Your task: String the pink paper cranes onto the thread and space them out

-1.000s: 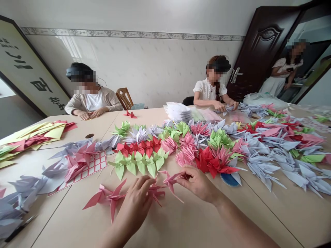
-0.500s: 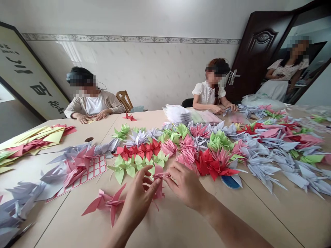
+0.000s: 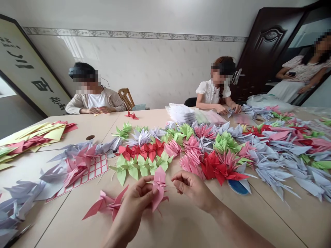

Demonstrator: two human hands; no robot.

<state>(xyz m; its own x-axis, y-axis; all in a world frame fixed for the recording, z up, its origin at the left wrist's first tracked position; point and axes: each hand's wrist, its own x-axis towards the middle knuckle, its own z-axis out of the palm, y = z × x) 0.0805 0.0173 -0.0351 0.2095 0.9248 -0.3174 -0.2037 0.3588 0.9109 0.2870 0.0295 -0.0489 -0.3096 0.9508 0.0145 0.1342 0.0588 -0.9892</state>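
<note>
The pink origami crane [image 3: 159, 188] has passed to the left hand [image 3: 134, 203], its fingers [image 3: 147, 183] pinching it, long axis running far-to-near. The right hand [image 3: 192, 187] has drawn right, fingers loosely curled and empty, just beside the crane, over the bench [image 3: 181, 227].

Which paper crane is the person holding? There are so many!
It's the pink origami crane pinched in the left hand. It's lifted up, while the other cranes near it lie on the table.
</note>
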